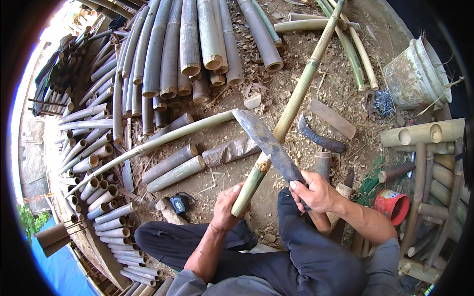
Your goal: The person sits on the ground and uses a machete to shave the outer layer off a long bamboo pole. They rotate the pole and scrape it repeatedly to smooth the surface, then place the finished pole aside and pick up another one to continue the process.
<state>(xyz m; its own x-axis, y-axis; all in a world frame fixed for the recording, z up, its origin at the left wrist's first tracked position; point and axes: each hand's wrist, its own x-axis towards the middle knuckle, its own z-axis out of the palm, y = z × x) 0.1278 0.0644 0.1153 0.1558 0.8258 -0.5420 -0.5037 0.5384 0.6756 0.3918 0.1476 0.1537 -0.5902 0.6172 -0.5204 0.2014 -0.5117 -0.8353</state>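
Left hand (226, 207) grips a bamboo pole (296, 98) slanting up-right; right hand (316, 192) clasps a machete (269, 143), blade meeting the pole just above.

- Trousers (306, 256): dark navy fabric, loosely creased over both legs.
- Upper garment: grey sleeves (382, 261), rolled or pushed up above the elbows.
- Left hand (226, 207) and right hand (316, 192): bare, no gloves, rings or watch.

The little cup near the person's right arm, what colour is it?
The cup is red, with a paler inside. The head view shows it best.
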